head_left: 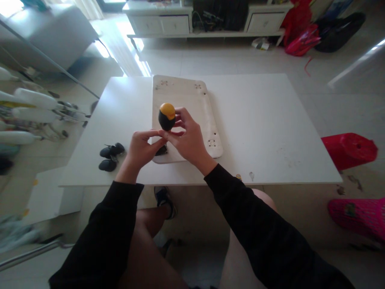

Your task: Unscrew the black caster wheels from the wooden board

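My right hand (pixel 189 138) holds an egg-shaped fruit (pixel 167 116) upright above a white board (pixel 192 100); the fruit's top is bare orange flesh and its lower part still has dark skin. My left hand (pixel 141 146) is pinched at the fruit's underside, fingertips meeting the right hand's, over a dark scrap (pixel 161 150) lying on the board's near edge. What the left fingers pinch is too small to make out.
The board lies on a white table (pixel 270 132). Dark peel pieces (pixel 110 155) lie on the table to the left. A red stool (pixel 350 148) and pink bag (pixel 357 216) stand to the right. A white cabinet (pixel 168 24) lines the far wall.
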Demonstrator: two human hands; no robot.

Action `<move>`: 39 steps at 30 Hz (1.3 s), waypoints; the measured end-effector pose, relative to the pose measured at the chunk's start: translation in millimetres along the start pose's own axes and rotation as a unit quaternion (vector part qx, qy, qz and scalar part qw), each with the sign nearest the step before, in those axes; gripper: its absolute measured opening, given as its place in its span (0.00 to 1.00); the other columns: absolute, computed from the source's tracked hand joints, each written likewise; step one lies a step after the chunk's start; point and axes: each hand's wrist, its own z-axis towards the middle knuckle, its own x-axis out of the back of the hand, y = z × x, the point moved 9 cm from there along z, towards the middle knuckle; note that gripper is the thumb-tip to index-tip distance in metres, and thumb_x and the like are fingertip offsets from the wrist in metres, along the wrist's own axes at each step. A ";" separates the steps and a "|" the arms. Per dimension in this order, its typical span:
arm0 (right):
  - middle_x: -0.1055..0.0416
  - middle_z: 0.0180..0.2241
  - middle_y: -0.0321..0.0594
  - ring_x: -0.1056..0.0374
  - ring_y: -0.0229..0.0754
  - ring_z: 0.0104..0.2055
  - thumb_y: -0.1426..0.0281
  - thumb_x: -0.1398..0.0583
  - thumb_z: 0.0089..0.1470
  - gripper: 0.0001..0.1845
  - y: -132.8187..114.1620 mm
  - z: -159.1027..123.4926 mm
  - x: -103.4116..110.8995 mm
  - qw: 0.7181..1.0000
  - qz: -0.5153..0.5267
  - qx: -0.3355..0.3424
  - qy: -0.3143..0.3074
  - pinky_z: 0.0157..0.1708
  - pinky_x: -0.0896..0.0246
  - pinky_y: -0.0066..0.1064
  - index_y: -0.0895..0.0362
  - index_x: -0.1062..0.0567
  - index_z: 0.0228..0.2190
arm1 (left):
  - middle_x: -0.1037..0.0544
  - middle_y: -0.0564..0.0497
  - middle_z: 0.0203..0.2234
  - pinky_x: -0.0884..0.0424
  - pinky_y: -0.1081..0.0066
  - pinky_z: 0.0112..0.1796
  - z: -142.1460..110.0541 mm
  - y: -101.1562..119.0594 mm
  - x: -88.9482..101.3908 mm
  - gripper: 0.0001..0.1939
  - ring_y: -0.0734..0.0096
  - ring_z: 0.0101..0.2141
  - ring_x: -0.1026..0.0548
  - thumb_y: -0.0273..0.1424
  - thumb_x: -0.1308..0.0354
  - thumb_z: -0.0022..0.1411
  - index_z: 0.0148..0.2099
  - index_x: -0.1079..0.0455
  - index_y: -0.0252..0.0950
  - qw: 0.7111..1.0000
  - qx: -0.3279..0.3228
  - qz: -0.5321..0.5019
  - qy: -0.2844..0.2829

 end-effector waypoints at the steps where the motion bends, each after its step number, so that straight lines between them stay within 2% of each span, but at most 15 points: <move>1: 0.25 0.41 0.35 0.24 0.38 0.42 0.62 0.30 0.55 0.22 0.1 0.0 -0.1 1.000 0.004 -0.004 -0.001 0.36 0.21 0.27 0.51 0.29 0.47 | 0.13 0.50 0.32 0.22 0.64 0.41 -0.2 -0.5 0.3 0.12 0.60 0.36 0.18 0.43 0.31 0.57 0.33 0.16 0.39 1.000 0.004 0.002 0.000; 8: 0.23 0.42 0.35 0.23 0.37 0.42 0.63 0.28 0.53 0.22 1.9 0.1 -5.1 1.000 0.002 -0.003 -0.009 0.37 0.22 0.25 0.52 0.29 0.46 | 0.14 0.51 0.29 0.22 0.65 0.40 0.2 -6.1 5.0 0.09 0.62 0.34 0.18 0.38 0.27 0.53 0.34 0.17 0.38 0.998 0.018 0.015 0.053; 12: 0.23 0.39 0.33 0.22 0.38 0.45 0.67 0.31 0.57 0.17 3.0 -0.2 -5.6 1.000 -0.014 -0.004 -0.012 0.43 0.20 0.29 0.51 0.27 0.47 | 0.13 0.51 0.32 0.22 0.66 0.41 0.3 -7.7 2.7 0.11 0.61 0.36 0.17 0.40 0.27 0.53 0.36 0.16 0.39 1.000 0.010 0.000 0.028; 15: 0.21 0.41 0.33 0.21 0.39 0.47 0.72 0.33 0.58 0.19 1.0 -0.4 -7.7 1.000 0.016 -0.004 -0.027 0.46 0.19 0.31 0.51 0.27 0.50 | 0.13 0.51 0.31 0.22 0.65 0.40 -0.4 -9.0 0.6 0.10 0.60 0.35 0.17 0.40 0.30 0.56 0.36 0.15 0.39 1.000 0.012 0.003 0.002; 19: 0.22 0.45 0.37 0.22 0.39 0.46 0.69 0.31 0.55 0.22 -0.8 -0.3 -6.3 0.999 0.032 0.004 -0.011 0.41 0.20 0.29 0.52 0.28 0.51 | 0.14 0.51 0.30 0.22 0.65 0.40 -0.6 -9.3 4.1 0.07 0.61 0.34 0.18 0.37 0.30 0.56 0.33 0.16 0.39 0.999 0.019 0.022 0.037; 22: 0.23 0.43 0.36 0.23 0.38 0.42 0.65 0.28 0.53 0.23 2.0 0.5 -4.5 1.000 0.020 0.004 0.004 0.36 0.21 0.25 0.52 0.28 0.48 | 0.15 0.52 0.28 0.22 0.65 0.40 0.2 -10.1 3.2 0.07 0.63 0.34 0.19 0.36 0.28 0.53 0.33 0.17 0.38 0.998 0.024 0.019 0.056; 25: 0.23 0.41 0.35 0.22 0.38 0.44 0.66 0.29 0.55 0.22 7.0 1.3 -5.8 1.000 -0.001 -0.014 -0.006 0.39 0.20 0.26 0.52 0.28 0.49 | 0.14 0.50 0.30 0.21 0.64 0.42 1.0 -13.4 0.1 0.10 0.62 0.36 0.18 0.39 0.27 0.53 0.35 0.17 0.39 0.999 0.023 -0.006 0.039; 28: 0.21 0.45 0.35 0.21 0.39 0.48 0.71 0.33 0.59 0.21 6.3 0.9 -7.2 1.000 -0.011 -0.017 -0.018 0.44 0.19 0.29 0.50 0.29 0.52 | 0.13 0.49 0.33 0.20 0.61 0.44 0.6 -17.8 -0.9 0.12 0.60 0.36 0.17 0.42 0.30 0.57 0.37 0.16 0.40 1.000 0.021 -0.013 0.010; 32: 0.22 0.48 0.37 0.22 0.39 0.48 0.70 0.32 0.58 0.23 0.4 -0.6 -9.1 1.000 -0.003 -0.002 -0.025 0.43 0.19 0.28 0.50 0.31 0.52 | 0.13 0.50 0.32 0.21 0.62 0.43 -0.1 -18.7 6.0 0.10 0.61 0.35 0.18 0.41 0.30 0.57 0.36 0.16 0.40 0.999 0.015 0.018 0.040; 36: 0.25 0.43 0.37 0.23 0.38 0.43 0.67 0.29 0.55 0.23 3.8 0.1 -5.2 1.000 -0.017 -0.015 0.006 0.38 0.21 0.25 0.52 0.30 0.49 | 0.14 0.50 0.31 0.21 0.64 0.44 0.7 -18.0 2.4 0.13 0.62 0.35 0.18 0.42 0.26 0.53 0.35 0.17 0.40 0.999 0.015 -0.009 0.044; 39: 0.25 0.39 0.34 0.23 0.38 0.43 0.70 0.30 0.55 0.22 6.9 1.3 -5.5 1.000 -0.004 -0.021 0.004 0.42 0.20 0.26 0.52 0.29 0.48 | 0.14 0.49 0.33 0.21 0.62 0.47 0.7 -19.1 -0.6 0.14 0.60 0.38 0.17 0.43 0.25 0.52 0.37 0.17 0.39 0.998 0.017 -0.049 0.026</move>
